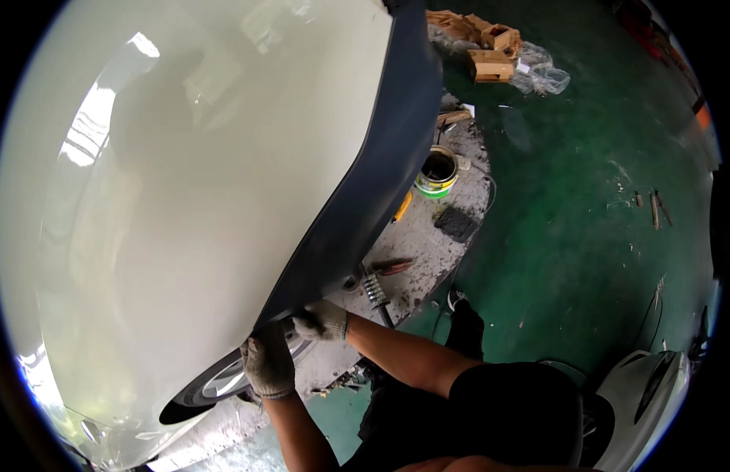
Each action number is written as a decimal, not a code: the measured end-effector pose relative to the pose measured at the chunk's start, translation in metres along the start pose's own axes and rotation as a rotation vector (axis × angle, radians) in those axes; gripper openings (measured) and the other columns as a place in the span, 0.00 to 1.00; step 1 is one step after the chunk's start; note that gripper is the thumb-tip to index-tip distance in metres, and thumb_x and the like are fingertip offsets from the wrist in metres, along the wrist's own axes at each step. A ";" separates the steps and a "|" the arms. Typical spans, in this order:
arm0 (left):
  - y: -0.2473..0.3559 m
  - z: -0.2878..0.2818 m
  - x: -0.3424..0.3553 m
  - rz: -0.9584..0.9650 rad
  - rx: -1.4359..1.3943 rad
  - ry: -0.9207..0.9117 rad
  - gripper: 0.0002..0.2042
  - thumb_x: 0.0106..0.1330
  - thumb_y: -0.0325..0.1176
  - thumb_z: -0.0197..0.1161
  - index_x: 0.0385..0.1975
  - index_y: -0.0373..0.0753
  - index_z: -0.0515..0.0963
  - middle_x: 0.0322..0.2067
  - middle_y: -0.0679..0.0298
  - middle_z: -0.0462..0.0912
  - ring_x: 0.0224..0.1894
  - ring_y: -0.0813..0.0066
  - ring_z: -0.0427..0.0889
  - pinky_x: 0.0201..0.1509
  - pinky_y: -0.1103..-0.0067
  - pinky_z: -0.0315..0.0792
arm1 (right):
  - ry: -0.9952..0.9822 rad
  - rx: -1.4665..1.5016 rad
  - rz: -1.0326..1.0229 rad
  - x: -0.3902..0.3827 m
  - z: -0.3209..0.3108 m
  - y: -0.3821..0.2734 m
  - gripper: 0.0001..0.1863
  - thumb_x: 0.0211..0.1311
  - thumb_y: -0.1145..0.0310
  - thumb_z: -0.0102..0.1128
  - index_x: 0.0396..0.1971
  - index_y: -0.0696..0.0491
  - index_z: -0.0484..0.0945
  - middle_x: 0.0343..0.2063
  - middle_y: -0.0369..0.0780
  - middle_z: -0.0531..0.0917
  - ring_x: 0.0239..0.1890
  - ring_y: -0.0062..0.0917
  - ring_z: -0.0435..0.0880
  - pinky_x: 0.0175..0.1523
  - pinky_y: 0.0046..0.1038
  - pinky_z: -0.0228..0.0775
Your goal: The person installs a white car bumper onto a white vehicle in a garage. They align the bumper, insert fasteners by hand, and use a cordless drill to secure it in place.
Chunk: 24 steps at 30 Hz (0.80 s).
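Observation:
My left hand (267,364), in a grey knit glove, is at the lower tip of a dark grey trim panel (384,141) along the edge of a white car body (192,197), its fingers bent against that tip. My right hand (321,321), also gloved, lies just to the right, fingers curled at the panel's lower edge, the fingertips hidden. A wheel (215,381) shows below the left hand. Beside the right hand, on a scuffed grey platform (467,181), lie a coiled-spring tool (374,291) and a red-handled tool (392,266).
An open can (437,169), a yellow tool (403,206) and a black block (455,224) sit on the platform. Cardboard boxes (490,67) with plastic wrap, metal bars (660,208) and cables lie on the green floor (577,236). A white car part (640,393) is at lower right.

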<state>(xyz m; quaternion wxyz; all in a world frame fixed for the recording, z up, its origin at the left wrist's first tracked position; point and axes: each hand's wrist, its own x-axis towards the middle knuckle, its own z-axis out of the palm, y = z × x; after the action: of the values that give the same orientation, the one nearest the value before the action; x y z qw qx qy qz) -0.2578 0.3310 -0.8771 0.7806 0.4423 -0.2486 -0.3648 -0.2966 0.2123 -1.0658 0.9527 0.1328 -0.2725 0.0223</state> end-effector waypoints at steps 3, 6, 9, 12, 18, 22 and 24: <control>-0.004 -0.001 0.001 0.008 -0.046 0.000 0.29 0.70 0.50 0.70 0.66 0.42 0.73 0.64 0.57 0.77 0.66 0.57 0.74 0.74 0.56 0.63 | 0.400 -0.171 -0.242 -0.006 0.054 0.012 0.19 0.76 0.66 0.55 0.59 0.62 0.72 0.50 0.49 0.84 0.45 0.35 0.89 0.43 0.32 0.86; 0.000 0.017 0.002 0.049 -0.053 0.012 0.27 0.71 0.49 0.69 0.65 0.42 0.75 0.62 0.58 0.79 0.65 0.58 0.75 0.73 0.58 0.64 | 0.313 -0.138 -0.346 -0.003 0.066 0.023 0.21 0.76 0.68 0.56 0.62 0.63 0.70 0.52 0.52 0.83 0.50 0.35 0.88 0.50 0.31 0.87; 0.001 -0.001 -0.005 0.023 -0.066 0.030 0.26 0.71 0.48 0.69 0.64 0.42 0.75 0.59 0.57 0.81 0.63 0.58 0.77 0.72 0.58 0.65 | 0.589 -0.091 -0.367 0.004 0.054 0.028 0.17 0.76 0.66 0.57 0.57 0.61 0.74 0.46 0.51 0.85 0.39 0.33 0.89 0.41 0.31 0.86; -0.003 -0.009 -0.003 0.044 -0.061 0.035 0.24 0.73 0.47 0.67 0.62 0.40 0.76 0.54 0.56 0.84 0.57 0.58 0.81 0.69 0.58 0.70 | 0.385 -0.111 -0.053 -0.001 0.018 0.006 0.17 0.80 0.59 0.49 0.45 0.60 0.76 0.29 0.44 0.83 0.21 0.25 0.80 0.28 0.25 0.76; 0.000 0.012 -0.005 0.031 -0.178 0.195 0.20 0.73 0.37 0.66 0.61 0.38 0.77 0.52 0.54 0.85 0.58 0.51 0.82 0.68 0.55 0.72 | 0.376 -0.154 -0.254 -0.008 0.050 0.015 0.23 0.72 0.69 0.62 0.61 0.66 0.73 0.52 0.52 0.85 0.48 0.37 0.89 0.52 0.34 0.87; -0.002 0.005 -0.007 0.073 -0.179 0.122 0.15 0.73 0.40 0.68 0.54 0.39 0.82 0.48 0.58 0.87 0.52 0.58 0.84 0.62 0.62 0.73 | 0.504 -0.174 -0.330 0.009 0.086 0.035 0.21 0.73 0.70 0.60 0.58 0.68 0.74 0.50 0.50 0.85 0.47 0.38 0.88 0.53 0.34 0.86; -0.005 -0.001 -0.005 0.061 -0.180 0.073 0.16 0.72 0.42 0.69 0.53 0.39 0.82 0.47 0.59 0.87 0.52 0.60 0.84 0.62 0.64 0.74 | 0.325 -0.019 -0.191 0.011 0.068 0.018 0.19 0.73 0.68 0.61 0.54 0.67 0.76 0.44 0.48 0.85 0.41 0.35 0.86 0.50 0.32 0.87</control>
<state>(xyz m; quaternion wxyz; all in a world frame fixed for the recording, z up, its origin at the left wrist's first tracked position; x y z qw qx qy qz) -0.2616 0.3341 -0.8822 0.8365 0.3755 -0.1998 -0.3453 -0.3243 0.2110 -1.0005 0.9831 0.1438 -0.1013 -0.0499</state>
